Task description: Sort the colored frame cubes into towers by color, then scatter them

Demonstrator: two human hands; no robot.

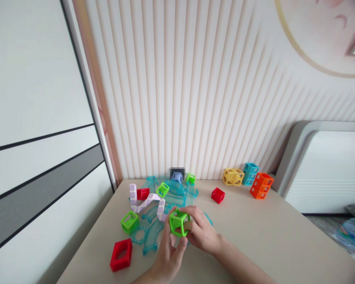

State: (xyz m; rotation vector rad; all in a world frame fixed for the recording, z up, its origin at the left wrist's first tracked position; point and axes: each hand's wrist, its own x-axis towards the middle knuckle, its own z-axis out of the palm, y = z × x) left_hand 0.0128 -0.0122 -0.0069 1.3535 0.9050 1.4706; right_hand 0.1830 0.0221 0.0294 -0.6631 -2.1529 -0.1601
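Observation:
Both hands hold one green open-frame cube block (177, 223) above the front middle of the table. My left hand (169, 252) supports it from the left and below, its thumb at the lower edge. My right hand (201, 230) grips its right side, with fingers over the top and into the frame. Behind and left of the hands lie clear teal track pieces (154, 232). A pale lilac zigzag piece (148, 203) rests across them, its right end close to my left fingers. Another green cube block (129, 222) sits to the left.
A red block with a round hole (121, 255) lies front left. Two more green cubes (162, 189) (191, 178) and a red block (142, 193) are among the track. On the right stand a red cube (218, 195), yellow blocks (233, 176), blue blocks (250, 174) and orange blocks (261, 185).

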